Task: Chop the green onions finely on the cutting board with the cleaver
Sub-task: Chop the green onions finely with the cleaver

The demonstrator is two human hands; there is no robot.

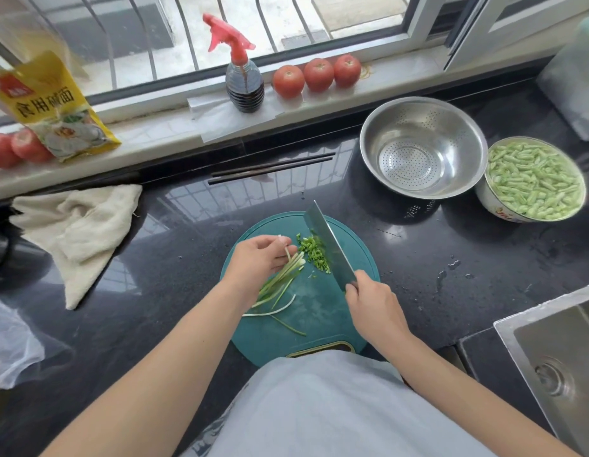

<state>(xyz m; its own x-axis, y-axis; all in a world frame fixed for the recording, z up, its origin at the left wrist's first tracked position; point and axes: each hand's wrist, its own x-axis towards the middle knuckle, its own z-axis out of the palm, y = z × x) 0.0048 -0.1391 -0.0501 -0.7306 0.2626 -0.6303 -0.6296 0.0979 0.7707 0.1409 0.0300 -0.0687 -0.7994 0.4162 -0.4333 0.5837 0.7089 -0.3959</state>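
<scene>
A round teal cutting board (319, 311) lies on the dark counter in front of me. Thin green onion stalks (279, 283) lie across it, and my left hand (256, 258) presses down on their upper ends with curled fingers. A small heap of chopped green onion (314, 253) sits just right of my fingertips. My right hand (372, 308) grips the handle of a steel cleaver (329, 245), whose blade stands beside the chopped heap, pointing away from me. A few loose strands (286, 324) lie nearer to me on the board.
A steel colander (421, 146) and a bowl of green bean pieces (534, 179) stand at the right. Chopsticks (273, 168) lie behind the board, a cloth (78, 232) at the left, a sink (557, 354) at the right. Tomatoes (317, 75) and a spray bottle (243, 77) sit on the sill.
</scene>
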